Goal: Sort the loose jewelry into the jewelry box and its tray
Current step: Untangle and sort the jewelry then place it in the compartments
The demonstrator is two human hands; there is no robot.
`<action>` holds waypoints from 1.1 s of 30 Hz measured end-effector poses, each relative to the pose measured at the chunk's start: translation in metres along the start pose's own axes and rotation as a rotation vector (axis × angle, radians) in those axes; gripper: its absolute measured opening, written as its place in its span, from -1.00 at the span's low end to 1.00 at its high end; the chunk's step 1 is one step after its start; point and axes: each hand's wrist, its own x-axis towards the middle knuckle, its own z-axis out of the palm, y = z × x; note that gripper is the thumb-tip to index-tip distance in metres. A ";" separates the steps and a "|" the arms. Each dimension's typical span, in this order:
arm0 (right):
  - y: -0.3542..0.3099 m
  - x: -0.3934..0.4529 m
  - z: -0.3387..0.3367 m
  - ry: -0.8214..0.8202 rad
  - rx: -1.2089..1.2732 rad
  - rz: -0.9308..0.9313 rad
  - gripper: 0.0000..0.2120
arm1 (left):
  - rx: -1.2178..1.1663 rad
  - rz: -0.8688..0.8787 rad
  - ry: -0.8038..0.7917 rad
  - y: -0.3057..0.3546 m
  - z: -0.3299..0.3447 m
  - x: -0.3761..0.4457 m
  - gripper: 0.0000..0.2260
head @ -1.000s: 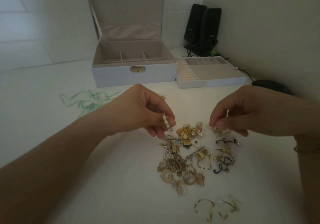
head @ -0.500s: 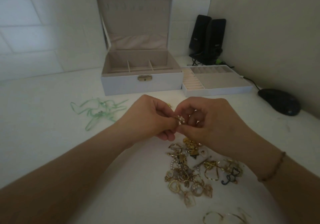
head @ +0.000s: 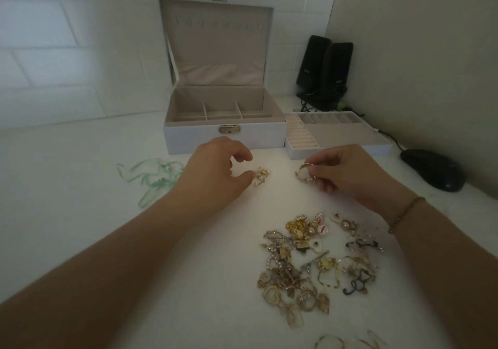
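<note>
Open jewelry box, lid up, compartments bare; tray beside it, w/ ring rolls and slots, likewise bare. Left hand curls thumb and fingers over a small gold-and-pearl piece, possibly pinching it. Right hand pinches a pearl hoop at its fingertips. Gold pile lies below both hands, nr the right wrist.

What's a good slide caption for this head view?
Both hands hold small gold pieces before the open jewelry box.
</note>
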 end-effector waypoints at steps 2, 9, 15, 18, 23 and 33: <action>0.002 0.001 0.001 0.020 -0.057 -0.030 -0.94 | 0.033 0.024 -0.012 0.000 0.001 0.000 -0.81; -0.001 -0.003 -0.006 -0.060 -0.357 -0.153 -0.66 | -0.004 0.027 -0.035 -0.003 0.001 0.001 -0.84; 0.005 0.000 0.006 0.066 -0.473 -0.326 -0.69 | -0.035 0.112 -0.043 0.002 0.002 -0.002 -0.88; 0.005 -0.001 0.010 0.079 -0.472 -0.346 -0.72 | -0.095 0.283 -0.216 0.007 -0.005 -0.005 -0.81; -0.012 -0.014 -0.011 0.084 -0.563 -0.448 -0.87 | -0.068 0.470 -0.601 0.013 -0.012 -0.015 -0.75; -0.018 -0.048 -0.015 -0.595 -0.437 -0.581 -0.79 | -0.146 0.409 -0.666 0.012 -0.007 -0.017 -0.90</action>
